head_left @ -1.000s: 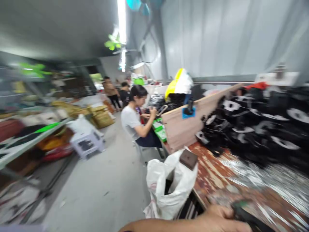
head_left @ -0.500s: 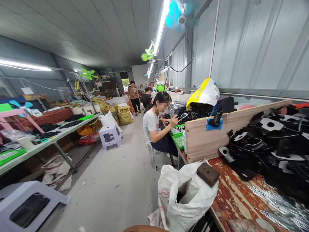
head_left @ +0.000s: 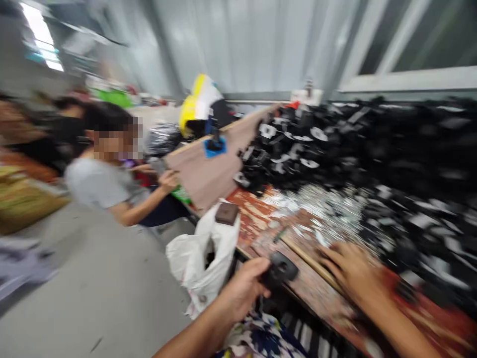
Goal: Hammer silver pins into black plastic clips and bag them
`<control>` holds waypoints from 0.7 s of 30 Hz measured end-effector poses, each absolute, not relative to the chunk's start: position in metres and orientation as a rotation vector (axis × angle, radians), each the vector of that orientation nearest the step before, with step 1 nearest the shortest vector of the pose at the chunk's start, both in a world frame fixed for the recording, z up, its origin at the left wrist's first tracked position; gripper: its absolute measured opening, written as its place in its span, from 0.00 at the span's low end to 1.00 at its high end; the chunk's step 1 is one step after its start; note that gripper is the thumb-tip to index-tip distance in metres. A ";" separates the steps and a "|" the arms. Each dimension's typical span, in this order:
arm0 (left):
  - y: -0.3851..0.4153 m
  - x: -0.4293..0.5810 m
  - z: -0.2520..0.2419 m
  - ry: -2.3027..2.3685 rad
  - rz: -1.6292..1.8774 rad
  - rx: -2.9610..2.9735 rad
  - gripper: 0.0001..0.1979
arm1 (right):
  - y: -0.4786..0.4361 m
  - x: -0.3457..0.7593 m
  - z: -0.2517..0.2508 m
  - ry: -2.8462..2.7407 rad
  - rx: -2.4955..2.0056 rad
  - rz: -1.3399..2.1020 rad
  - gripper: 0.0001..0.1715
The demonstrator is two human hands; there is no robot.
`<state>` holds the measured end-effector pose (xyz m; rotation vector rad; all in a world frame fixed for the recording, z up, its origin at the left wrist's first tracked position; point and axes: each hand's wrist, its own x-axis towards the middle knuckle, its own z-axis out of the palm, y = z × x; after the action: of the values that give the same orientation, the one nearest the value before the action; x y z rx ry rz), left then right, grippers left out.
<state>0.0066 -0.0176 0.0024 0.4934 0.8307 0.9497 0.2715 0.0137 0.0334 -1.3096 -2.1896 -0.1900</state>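
Observation:
My left hand (head_left: 244,286) is closed around a small black plastic part (head_left: 280,269) at the near edge of the worn red workbench (head_left: 261,219). My right hand (head_left: 352,271) rests on the bench with fingers spread toward a scatter of small shiny metal pieces (head_left: 316,204). A large heap of black parts (head_left: 372,149) covers the bench behind the metal pieces. The frame is blurred by motion.
A white sack (head_left: 201,253) hangs at the bench's left end with a brown block (head_left: 226,213) on its rim. A wooden board (head_left: 212,169) divides the bench. Beyond it a seated person (head_left: 108,184) in a grey shirt works. A yellow-white bag (head_left: 199,102) stands behind.
The view has swung from the workshop aisle down and right to the bench. Both hands have come into view, the left one holding a black part.

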 end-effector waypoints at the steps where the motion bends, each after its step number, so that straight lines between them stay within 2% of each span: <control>1: -0.016 0.004 0.003 0.822 0.916 0.486 0.17 | 0.013 0.289 0.029 -2.140 -1.409 -0.181 0.15; 5: -0.009 -0.004 0.006 0.894 0.865 0.533 0.16 | 0.010 0.332 0.021 -1.943 -1.595 -0.093 0.14; 10: -0.015 0.001 0.009 0.929 0.818 0.612 0.18 | 0.004 0.302 0.012 -2.134 -1.725 0.037 0.09; 15: -0.014 0.008 0.010 0.954 0.755 0.744 0.13 | 0.010 0.280 -0.001 -2.145 -1.829 0.018 0.18; 21: -0.006 0.030 0.020 0.910 0.730 0.776 0.15 | -0.007 0.269 0.017 -1.927 -1.538 0.085 0.16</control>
<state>0.0298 -0.0059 0.0199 0.7760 0.9103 0.7301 0.2694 -0.0071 0.0173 -1.5376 -1.9274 0.0853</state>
